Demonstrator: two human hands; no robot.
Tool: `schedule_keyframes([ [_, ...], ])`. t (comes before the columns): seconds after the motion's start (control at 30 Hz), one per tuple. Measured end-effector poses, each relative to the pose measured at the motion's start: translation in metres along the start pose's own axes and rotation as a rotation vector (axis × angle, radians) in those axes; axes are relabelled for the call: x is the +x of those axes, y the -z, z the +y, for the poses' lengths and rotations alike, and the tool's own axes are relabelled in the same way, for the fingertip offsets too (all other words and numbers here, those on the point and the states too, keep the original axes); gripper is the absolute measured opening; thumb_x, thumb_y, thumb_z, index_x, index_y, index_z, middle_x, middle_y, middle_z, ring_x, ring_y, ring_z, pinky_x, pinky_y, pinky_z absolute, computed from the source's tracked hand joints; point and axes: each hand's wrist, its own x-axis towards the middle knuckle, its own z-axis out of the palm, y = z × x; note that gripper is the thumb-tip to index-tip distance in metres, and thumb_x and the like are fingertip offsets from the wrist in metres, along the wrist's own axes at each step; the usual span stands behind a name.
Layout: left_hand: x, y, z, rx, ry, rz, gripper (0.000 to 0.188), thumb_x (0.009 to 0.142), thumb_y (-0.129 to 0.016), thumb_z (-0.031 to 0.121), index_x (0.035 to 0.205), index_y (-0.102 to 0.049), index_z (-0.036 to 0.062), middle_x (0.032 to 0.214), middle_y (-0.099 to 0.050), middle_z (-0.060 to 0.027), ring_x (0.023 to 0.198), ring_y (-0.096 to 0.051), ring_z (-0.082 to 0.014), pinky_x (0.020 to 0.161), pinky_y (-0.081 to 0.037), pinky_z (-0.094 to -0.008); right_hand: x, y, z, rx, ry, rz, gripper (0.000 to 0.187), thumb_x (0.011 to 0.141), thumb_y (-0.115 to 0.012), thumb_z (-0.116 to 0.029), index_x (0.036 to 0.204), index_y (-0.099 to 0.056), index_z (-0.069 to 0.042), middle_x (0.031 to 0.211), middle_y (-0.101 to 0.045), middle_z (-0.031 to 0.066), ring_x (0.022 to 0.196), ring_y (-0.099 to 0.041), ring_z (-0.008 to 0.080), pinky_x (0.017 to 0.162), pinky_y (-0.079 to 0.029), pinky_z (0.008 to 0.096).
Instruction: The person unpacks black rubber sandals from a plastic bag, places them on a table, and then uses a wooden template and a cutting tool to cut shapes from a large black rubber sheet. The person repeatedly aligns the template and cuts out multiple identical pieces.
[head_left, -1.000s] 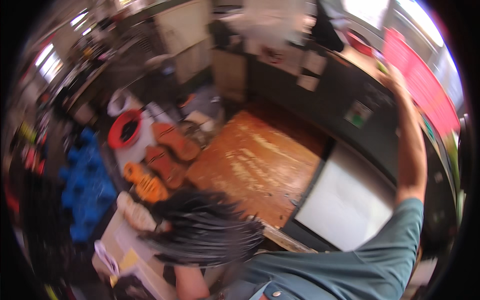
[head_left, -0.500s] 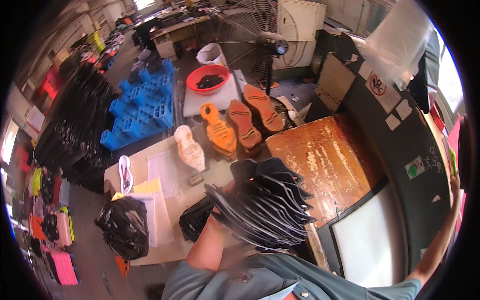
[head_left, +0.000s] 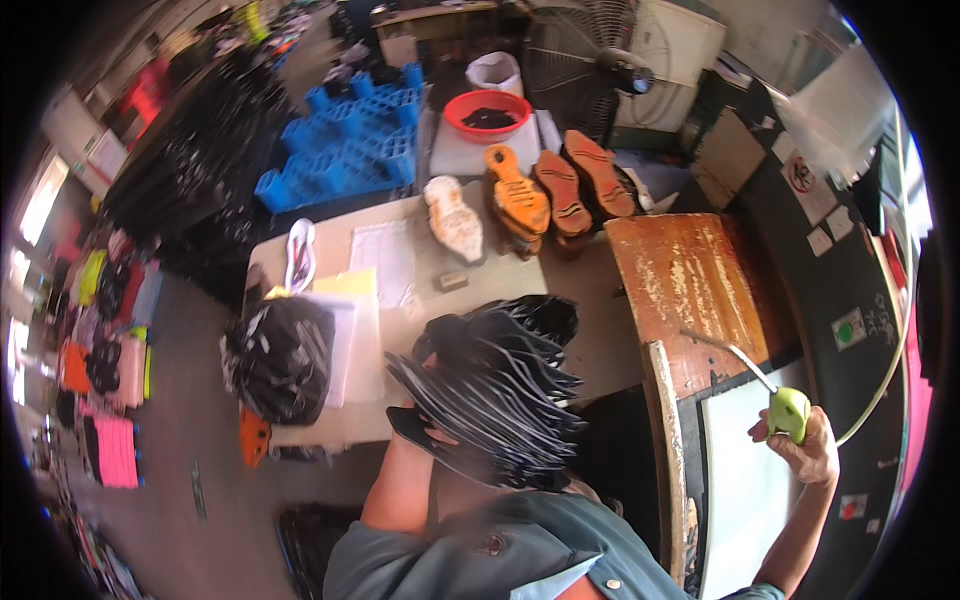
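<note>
Left hand [head_left: 437,434] clutching stacked black pieces [head_left: 500,390], right hand [head_left: 812,452] gripping a green air gun [head_left: 789,413], white sole [head_left: 453,217] at the table [head_left: 500,285]'s far edge!

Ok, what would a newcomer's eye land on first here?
Probably the thick bundle of thin black pieces fanned out before the person's chest, held by the left hand, which is mostly hidden. Next, perhaps, the bright green tool in the right hand at the right, its thin tube pointing toward the worn brown board. Farther back, the red bowl holding dark bits stands out.
</note>
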Motion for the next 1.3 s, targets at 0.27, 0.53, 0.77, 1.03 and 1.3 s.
schedule_keyframes([
  [0.27,-0.202,0.008,0.006,0.522,-0.291,0.175,0.058,0.105,-0.061,0.02,0.156,-0.046,-0.0016,0.151,-0.058,-0.0173,0.135,-0.06,-0.0295,0.118,-0.047,-0.0453,0.05,-0.058,0.015,-0.286,0.433,-0.502,0.035,0.081,-0.095,-0.026,0.097,-0.078,0.0,0.08,-0.073,0.0121,0.065,-0.071,0.0243,0.059,-0.055,0.0356],
  [0.53,-0.362,-0.043,-0.06,0.504,-0.128,0.853,0.09,0.071,-0.096,0.012,0.149,-0.053,-0.0016,0.142,-0.063,-0.0138,0.132,-0.059,-0.023,0.114,-0.046,-0.0397,0.081,-0.122,0.008,-0.328,0.464,-0.876,0.037,0.084,-0.092,-0.032,0.098,-0.08,0.0,0.084,-0.077,0.015,0.072,-0.075,0.0296,0.064,-0.058,0.0385],
  [0.77,-0.359,-0.035,-0.076,1.084,0.128,0.018,0.109,0.068,-0.094,0.001,0.163,-0.041,0.0041,0.16,-0.053,-0.014,0.139,-0.054,-0.0185,0.114,-0.045,-0.0337,0.093,-0.153,-0.034,-0.389,0.426,-1.07,0.039,0.086,-0.092,-0.032,0.106,-0.081,-0.001,0.083,-0.079,0.0148,0.068,-0.076,0.0262,0.064,-0.058,0.0365],
  [1.03,-0.428,0.016,-0.107,0.631,-0.133,0.255,0.093,0.085,-0.089,0.019,0.163,-0.041,0.0053,0.159,-0.052,-0.0137,0.141,-0.056,-0.0287,0.12,-0.042,-0.0391,0.076,-0.198,-0.037,-0.33,0.312,-1.23,0.037,0.087,-0.091,-0.023,0.113,-0.08,0.0,0.09,-0.081,0.0112,0.071,-0.076,0.0191,0.067,-0.059,0.0309],
  [1.3,-0.452,0.054,-0.067,-0.264,-0.823,0.766,0.075,0.097,-0.072,0.021,0.161,-0.04,-0.0011,0.157,-0.053,-0.0177,0.141,-0.054,-0.0268,0.119,-0.044,-0.0424,0.051,-0.258,-0.054,-0.409,0.544,-1.123,0.03,0.084,-0.092,-0.013,0.11,-0.08,-0.003,0.086,-0.078,0.0093,0.071,-0.072,0.0178,0.065,-0.056,0.0329],
])
